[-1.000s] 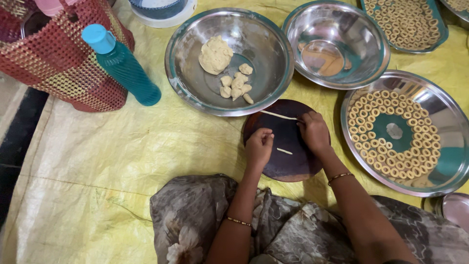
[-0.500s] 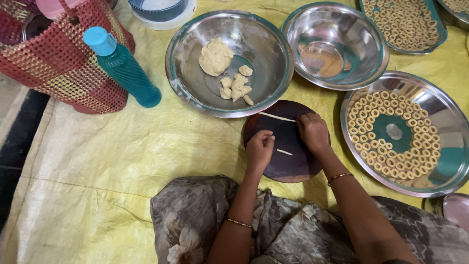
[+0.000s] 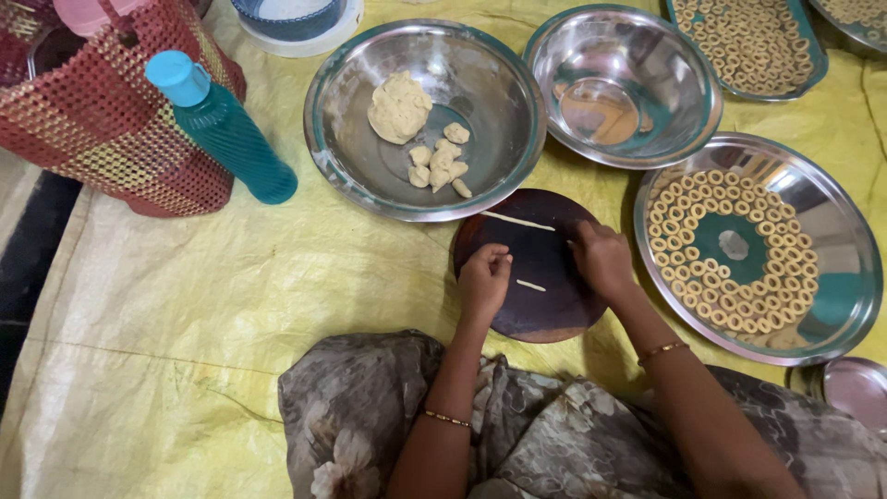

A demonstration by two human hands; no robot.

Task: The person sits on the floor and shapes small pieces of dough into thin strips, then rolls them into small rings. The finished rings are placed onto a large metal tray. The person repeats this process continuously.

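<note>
Looking down through the head camera, I see both hands over the dark round board, set close to the lap so rolling happens within easy reach. My left hand is loosely curled, fingertips pinched, though I cannot tell what it holds. My right hand rests flat and relaxed, gripping nothing. A long dough strip and a short piece lie on the board. The dough pan sits just beyond, and the ring tray waits at the right.

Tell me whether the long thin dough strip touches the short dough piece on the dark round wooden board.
Apart. The head view shows bare dark round wooden board between the long thin dough strip and the short dough piece.
</note>
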